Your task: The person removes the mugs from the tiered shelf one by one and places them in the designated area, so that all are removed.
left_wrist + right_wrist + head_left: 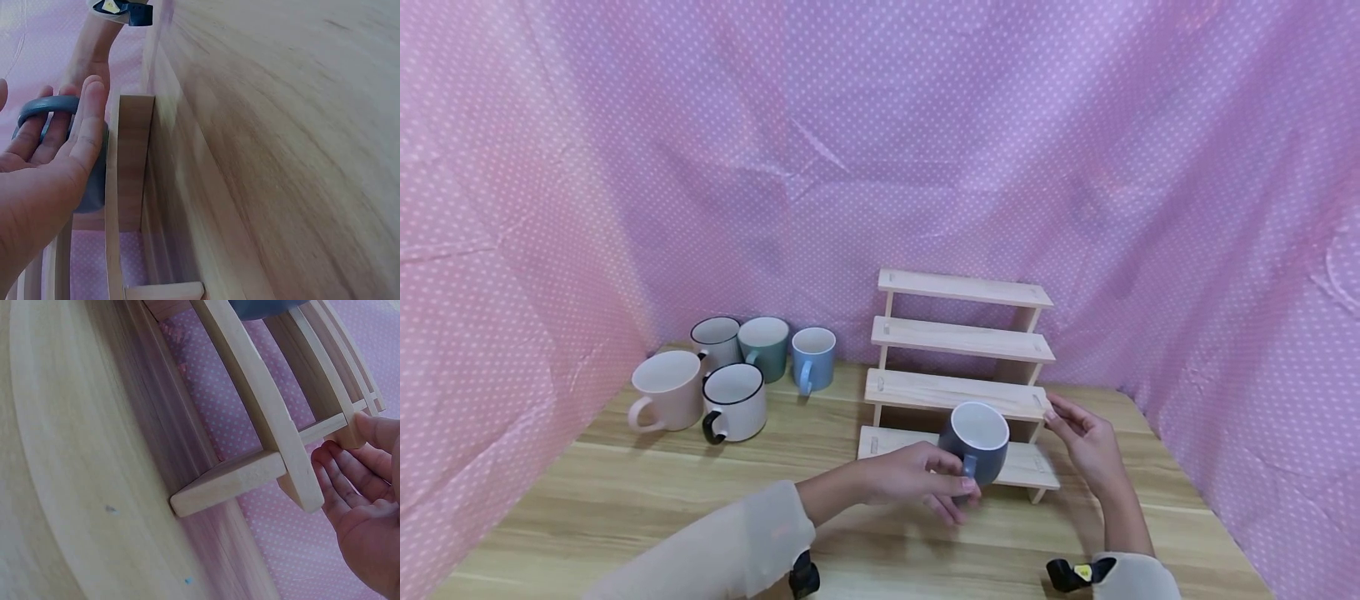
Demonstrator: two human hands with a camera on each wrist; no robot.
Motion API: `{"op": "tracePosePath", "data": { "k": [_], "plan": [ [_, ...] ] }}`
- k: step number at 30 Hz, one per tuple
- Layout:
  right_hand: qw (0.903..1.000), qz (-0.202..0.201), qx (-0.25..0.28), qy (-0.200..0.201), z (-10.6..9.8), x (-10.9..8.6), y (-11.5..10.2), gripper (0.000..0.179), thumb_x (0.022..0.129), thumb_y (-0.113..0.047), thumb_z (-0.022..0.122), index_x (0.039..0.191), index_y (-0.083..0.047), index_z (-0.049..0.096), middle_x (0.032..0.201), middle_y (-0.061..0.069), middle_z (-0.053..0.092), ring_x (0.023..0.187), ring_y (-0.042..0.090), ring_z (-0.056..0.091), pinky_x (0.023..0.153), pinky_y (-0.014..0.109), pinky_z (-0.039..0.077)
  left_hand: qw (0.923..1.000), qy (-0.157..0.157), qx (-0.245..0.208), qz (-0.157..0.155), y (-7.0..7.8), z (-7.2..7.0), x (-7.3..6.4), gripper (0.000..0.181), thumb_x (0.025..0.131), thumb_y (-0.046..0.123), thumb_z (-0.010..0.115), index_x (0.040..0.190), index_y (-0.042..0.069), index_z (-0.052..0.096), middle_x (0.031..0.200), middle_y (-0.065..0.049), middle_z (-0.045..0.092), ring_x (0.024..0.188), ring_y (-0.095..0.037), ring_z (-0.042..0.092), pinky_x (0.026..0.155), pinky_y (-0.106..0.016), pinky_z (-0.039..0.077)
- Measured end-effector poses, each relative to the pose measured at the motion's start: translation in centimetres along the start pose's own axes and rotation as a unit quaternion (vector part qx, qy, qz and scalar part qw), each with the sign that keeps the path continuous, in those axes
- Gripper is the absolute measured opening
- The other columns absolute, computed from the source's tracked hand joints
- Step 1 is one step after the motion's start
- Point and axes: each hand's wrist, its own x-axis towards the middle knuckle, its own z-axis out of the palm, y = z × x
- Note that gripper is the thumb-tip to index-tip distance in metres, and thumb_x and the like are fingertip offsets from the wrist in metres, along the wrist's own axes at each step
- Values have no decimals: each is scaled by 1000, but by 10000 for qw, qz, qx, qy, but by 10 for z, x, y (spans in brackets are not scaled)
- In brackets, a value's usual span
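A dark blue-grey mug [991,460] with a white inside is held upright by my left hand [913,477], in front of the lower steps of a pale wooden tiered stand [951,337]. Two fingers pass through the mug's handle [53,105] in the left wrist view. At the stand's right end, my right hand [1092,446] pinches the tip of the second step from the bottom. The right wrist view has the thumb on that step's end and the other fingers [350,481] below it.
Left of the stand, several mugs are grouped on the wood-grain table [647,500]: a pale pink mug [677,404], a black-rimmed white mug [741,417], another black-rimmed one [718,354], a green mug [769,362] and a light blue mug [820,371]. A pink dotted cloth [820,167] hangs behind.
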Motion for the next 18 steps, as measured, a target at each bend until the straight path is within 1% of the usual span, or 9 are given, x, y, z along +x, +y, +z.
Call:
{"op": "tracePosePath", "data": {
  "k": [3, 4, 6, 8, 11, 14, 16, 18],
  "plan": [
    [10000, 39, 6, -12, 0, 0, 2, 44, 102, -8, 63, 139, 14, 52, 104, -22, 69, 90, -4, 68, 84, 10, 53, 9999, 110, 50, 43, -3, -3, -2, 33, 108, 21, 54, 116, -9, 65, 115, -28, 67, 96, -36, 74, 86, -44, 62],
    [10000, 42, 0, -9, 0, 0, 2, 44, 102, -8, 64, 139, 13, 53, 104, -22, 69, 90, -4, 68, 84, 10, 53, 9998, 165, 89, 75, -4, -4, -3, 34, 109, 23, 54, 115, -9, 66, 113, -28, 68, 95, -36, 74, 86, -44, 62],
    [10000, 34, -23, -8, 0, -1, 1, 44, 102, -8, 64, 139, 13, 53, 104, -21, 69, 90, -4, 68, 85, 10, 53, 9992, 335, 171, 121, -6, -6, -5, 37, 109, 27, 54, 111, -7, 68, 110, -29, 69, 92, -37, 74, 83, -44, 63],
    [10000, -2, -45, 1, 0, -1, -1, 44, 102, -8, 64, 139, 14, 53, 106, -20, 69, 90, -4, 68, 85, 10, 53, 9979, 575, 245, 139, -8, -8, -6, 40, 108, 32, 55, 107, -5, 70, 106, -28, 71, 90, -39, 74, 79, -43, 64],
    [9999, -58, -106, -6, 0, -2, -3, 44, 102, -8, 64, 138, 14, 53, 108, -19, 70, 90, -4, 69, 85, 10, 53, 9946, 1006, 254, 101, -10, -10, -7, 43, 106, 37, 57, 100, -3, 72, 97, -22, 74, 81, -34, 75, 72, -40, 64],
    [9999, -74, -148, -23, -1, -3, -4, 44, 102, -9, 64, 138, 13, 54, 105, -21, 69, 90, -3, 69, 85, 10, 53, 9908, 1341, 171, 40, -12, -12, -9, 46, 105, 39, 59, 95, -4, 73, 88, -15, 74, 72, -26, 73, 65, -36, 64],
    [9998, -74, -184, -39, -1, -3, -3, 44, 102, -10, 64, 138, 13, 54, 104, -22, 69, 90, -3, 69, 85, 10, 53, 9892, 1462, 109, -8, -12, -13, -10, 47, 104, 39, 60, 93, -5, 73, 85, -12, 74, 68, -22, 71, 62, -33, 63],
    [9998, -75, -199, -42, -1, -3, -2, 44, 103, -12, 64, 138, 13, 54, 104, -23, 69, 90, -3, 69, 84, 10, 53, 9882, 1532, 81, -10, -12, -15, -11, 47, 103, 38, 62, 92, -6, 72, 83, -11, 73, 65, -21, 70, 60, -32, 62]
  ]
}}
